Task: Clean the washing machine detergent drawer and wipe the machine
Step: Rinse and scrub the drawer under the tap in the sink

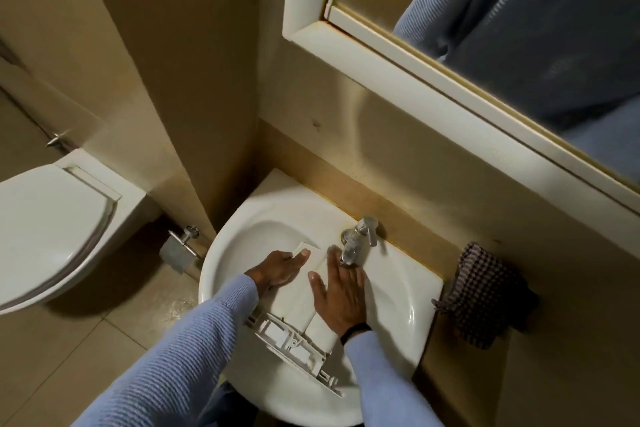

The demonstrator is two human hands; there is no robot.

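The white plastic detergent drawer [297, 300] lay lengthwise in the white ceramic wall basin [398, 322], its ribbed front end jutting over the near rim. The left hand [280, 269] gripped its far left edge with the thumb on top, and the right hand [341, 295] pressed flat on it with straight fingers, their tips under the chrome tap [353, 243]. A dark checked cloth [485, 295] hung just right of the basin, below a white-framed mirror [415, 80], with a white toilet [45, 236] to the left.
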